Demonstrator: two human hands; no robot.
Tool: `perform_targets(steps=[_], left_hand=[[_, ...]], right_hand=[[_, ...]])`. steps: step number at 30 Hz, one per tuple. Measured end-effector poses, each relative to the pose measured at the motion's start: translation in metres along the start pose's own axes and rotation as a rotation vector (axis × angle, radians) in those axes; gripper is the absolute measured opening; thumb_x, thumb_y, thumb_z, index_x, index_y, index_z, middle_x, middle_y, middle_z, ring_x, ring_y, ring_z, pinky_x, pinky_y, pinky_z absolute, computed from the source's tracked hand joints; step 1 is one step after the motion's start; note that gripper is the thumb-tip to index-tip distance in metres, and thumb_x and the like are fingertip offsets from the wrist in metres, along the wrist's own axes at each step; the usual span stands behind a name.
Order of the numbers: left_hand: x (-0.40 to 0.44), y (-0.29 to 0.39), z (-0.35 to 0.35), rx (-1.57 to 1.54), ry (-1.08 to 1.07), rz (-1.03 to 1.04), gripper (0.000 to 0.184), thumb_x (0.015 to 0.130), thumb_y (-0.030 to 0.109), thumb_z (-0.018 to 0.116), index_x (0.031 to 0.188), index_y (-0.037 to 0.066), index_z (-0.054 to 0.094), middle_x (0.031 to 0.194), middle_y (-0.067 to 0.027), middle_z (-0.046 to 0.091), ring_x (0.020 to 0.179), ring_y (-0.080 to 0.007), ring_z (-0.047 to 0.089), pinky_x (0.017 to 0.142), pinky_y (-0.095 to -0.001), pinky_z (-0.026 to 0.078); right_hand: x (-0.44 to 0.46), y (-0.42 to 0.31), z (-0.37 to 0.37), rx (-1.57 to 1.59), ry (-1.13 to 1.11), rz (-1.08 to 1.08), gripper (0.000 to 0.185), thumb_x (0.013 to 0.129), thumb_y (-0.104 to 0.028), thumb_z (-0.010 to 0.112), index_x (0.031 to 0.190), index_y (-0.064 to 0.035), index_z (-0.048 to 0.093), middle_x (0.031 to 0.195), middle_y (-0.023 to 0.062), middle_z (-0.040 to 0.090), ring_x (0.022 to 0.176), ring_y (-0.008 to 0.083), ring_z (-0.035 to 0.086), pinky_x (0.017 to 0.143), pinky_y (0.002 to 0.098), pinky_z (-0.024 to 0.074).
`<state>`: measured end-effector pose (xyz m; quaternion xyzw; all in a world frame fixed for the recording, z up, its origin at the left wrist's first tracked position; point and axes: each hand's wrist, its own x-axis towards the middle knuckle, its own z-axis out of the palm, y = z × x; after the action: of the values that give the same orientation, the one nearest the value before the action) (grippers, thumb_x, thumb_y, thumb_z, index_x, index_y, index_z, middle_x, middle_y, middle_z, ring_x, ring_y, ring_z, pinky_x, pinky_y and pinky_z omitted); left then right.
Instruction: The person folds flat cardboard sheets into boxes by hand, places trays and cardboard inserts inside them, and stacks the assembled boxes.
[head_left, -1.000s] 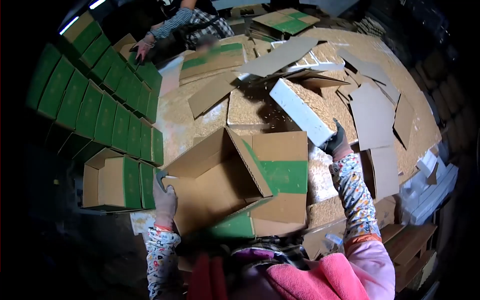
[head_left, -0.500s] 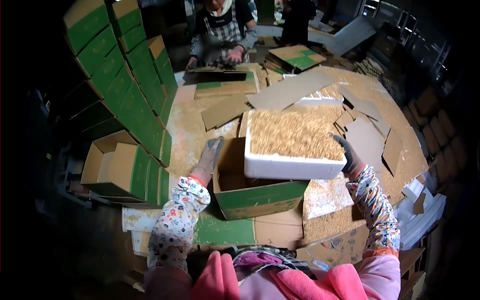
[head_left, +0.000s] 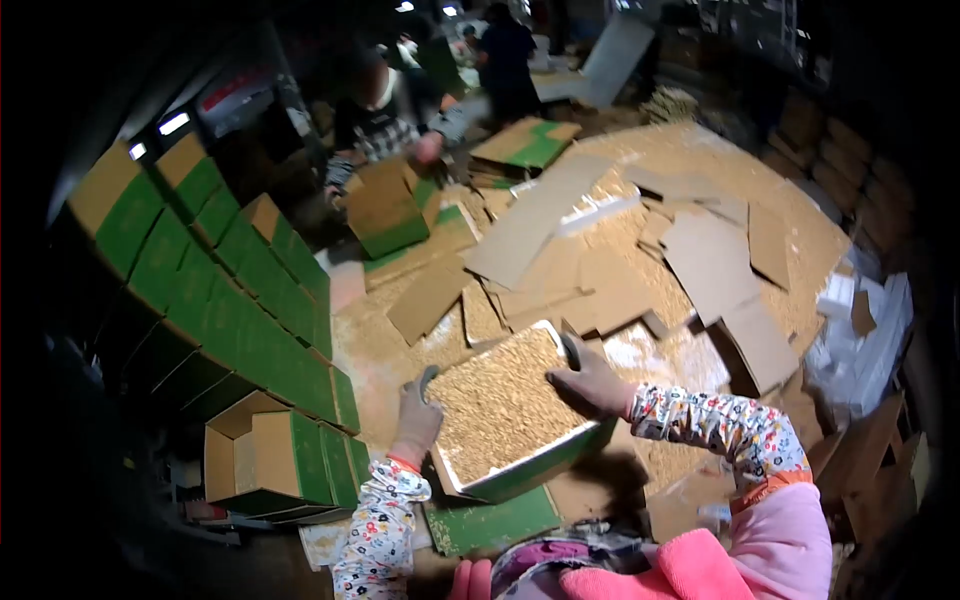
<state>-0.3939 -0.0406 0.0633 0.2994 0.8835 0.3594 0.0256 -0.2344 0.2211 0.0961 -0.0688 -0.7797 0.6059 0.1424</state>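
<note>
A white foam box (head_left: 530,462) full of tan, loose, grainy material (head_left: 505,405) sits inside a green and brown cardboard box (head_left: 560,466), with its rim near the carton's top. My left hand (head_left: 418,415), gloved, grips the carton's left edge, fingers outside. At the far right corner, my right hand (head_left: 592,380), also gloved, is closed over the edge with the thumb lying toward the grain. The hands hide where foam and cardboard meet. Under the near side lies a flat green cardboard piece (head_left: 495,522).
Green cartons (head_left: 215,290) stand stacked at the left, with an open carton (head_left: 265,450) in front. Loose cardboard sheets (head_left: 710,265) cover the grain-strewn table (head_left: 800,200). Across it, a person (head_left: 385,130) handles another carton (head_left: 390,205). White foam and plastic pieces (head_left: 865,330) lie at the right.
The foam box has gone down into the carton, which now stands turned at an angle. My right hand has moved from the foam box's side to the carton's corner. Across the table, a carton now stands upright.
</note>
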Motion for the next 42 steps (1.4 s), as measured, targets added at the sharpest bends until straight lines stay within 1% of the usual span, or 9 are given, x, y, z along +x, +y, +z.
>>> perform_targets(steps=[6, 12, 16, 22, 30, 33, 35, 38, 42], left_hand=[[-0.015, 0.056, 0.015, 0.209, -0.038, -0.083, 0.065, 0.072, 0.002, 0.057, 0.132, 0.009, 0.035, 0.119, -0.0236, 0.040, 0.108, -0.0391, 0.045, 0.095, -0.0402, 0.039], [-0.007, 0.065, 0.018, 0.318, -0.042, -0.162, 0.066, 0.072, 0.007, 0.060, 0.132, 0.006, 0.033, 0.119, -0.0251, 0.040, 0.108, -0.0421, 0.045, 0.095, -0.0426, 0.039], [-0.008, 0.055, 0.021, 0.308, -0.008, -0.161, 0.064, 0.071, 0.008, 0.061, 0.130, 0.010, 0.036, 0.117, -0.0235, 0.039, 0.105, -0.0404, 0.046, 0.092, -0.0422, 0.041], [-0.015, 0.049, 0.025, 0.197, 0.025, -0.188, 0.064, 0.074, 0.014, 0.064, 0.131, 0.012, 0.034, 0.119, -0.0258, 0.037, 0.108, -0.0412, 0.045, 0.093, -0.0428, 0.041], [-0.025, 0.024, 0.002, 0.095, -0.054, -0.091, 0.064, 0.079, 0.023, 0.063, 0.134, 0.013, 0.032, 0.120, -0.0283, 0.041, 0.110, -0.0429, 0.046, 0.094, -0.0440, 0.040], [-0.033, 0.037, 0.005, 0.166, -0.024, -0.155, 0.065, 0.079, 0.024, 0.062, 0.135, 0.014, 0.031, 0.120, -0.0275, 0.041, 0.102, -0.0419, 0.052, 0.090, -0.0447, 0.042], [-0.038, 0.042, 0.003, 0.183, -0.035, -0.184, 0.065, 0.079, 0.026, 0.062, 0.135, 0.015, 0.030, 0.120, -0.0271, 0.041, 0.101, -0.0418, 0.052, 0.089, -0.0445, 0.043], [-0.044, 0.040, 0.002, 0.179, -0.028, -0.180, 0.064, 0.079, 0.028, 0.061, 0.134, 0.016, 0.032, 0.121, -0.0265, 0.040, 0.102, -0.0420, 0.052, 0.089, -0.0443, 0.043], [-0.038, 0.030, 0.007, 0.161, 0.015, -0.168, 0.063, 0.078, 0.027, 0.062, 0.133, 0.017, 0.033, 0.122, -0.0262, 0.039, 0.105, -0.0413, 0.050, 0.090, -0.0442, 0.042]], right_hand=[[0.010, 0.022, -0.065, -0.384, 0.173, -0.283, 0.053, 0.083, -0.023, 0.056, 0.129, -0.0056, 0.039, 0.128, 0.0220, 0.043, 0.121, 0.0355, 0.040, 0.102, 0.0382, 0.0329], [0.095, 0.262, -0.171, -1.420, 0.029, -0.160, 0.042, 0.085, -0.014, 0.040, 0.126, -0.0087, 0.046, 0.130, 0.0193, 0.042, 0.128, 0.0347, 0.032, 0.107, 0.0554, 0.0120], [0.146, 0.253, -0.177, -1.406, 0.017, -0.369, 0.027, 0.079, -0.016, 0.048, 0.100, -0.0052, 0.062, 0.093, 0.0139, 0.063, 0.089, 0.0322, 0.060, 0.075, 0.0463, 0.0464], [0.112, 0.110, -0.122, -0.836, -0.288, 0.391, 0.049, 0.064, -0.043, 0.077, 0.094, -0.0049, 0.066, 0.097, 0.0222, 0.063, 0.094, 0.0337, 0.060, 0.085, 0.0391, 0.0467], [0.101, 0.001, -0.081, -1.043, -0.167, -0.142, 0.028, 0.076, -0.021, 0.062, 0.097, -0.0041, 0.056, 0.093, 0.0203, 0.061, 0.092, 0.0345, 0.059, 0.080, 0.0417, 0.0466], [0.084, 0.044, -0.080, -1.518, -0.443, 0.093, 0.060, 0.069, -0.028, 0.070, 0.120, -0.0091, 0.045, 0.114, 0.0189, 0.054, 0.110, 0.0345, 0.050, 0.091, 0.0415, 0.0423], [0.061, 0.114, -0.087, -1.493, -0.454, 0.301, 0.087, 0.060, -0.036, 0.076, 0.132, -0.0125, 0.033, 0.130, 0.0216, 0.039, 0.123, 0.0377, 0.036, 0.099, 0.0614, 0.0256], [0.035, 0.184, -0.084, -1.450, -0.242, 0.236, 0.062, 0.074, -0.026, 0.064, 0.129, -0.0133, 0.037, 0.127, 0.0179, 0.043, 0.122, 0.0353, 0.038, 0.096, 0.0588, 0.0301], [0.057, 0.206, -0.091, -1.186, 0.064, 0.207, 0.025, 0.082, -0.027, 0.052, 0.098, -0.0116, 0.066, 0.081, 0.0183, 0.064, 0.081, 0.0360, 0.062, 0.075, 0.0445, 0.0489]])
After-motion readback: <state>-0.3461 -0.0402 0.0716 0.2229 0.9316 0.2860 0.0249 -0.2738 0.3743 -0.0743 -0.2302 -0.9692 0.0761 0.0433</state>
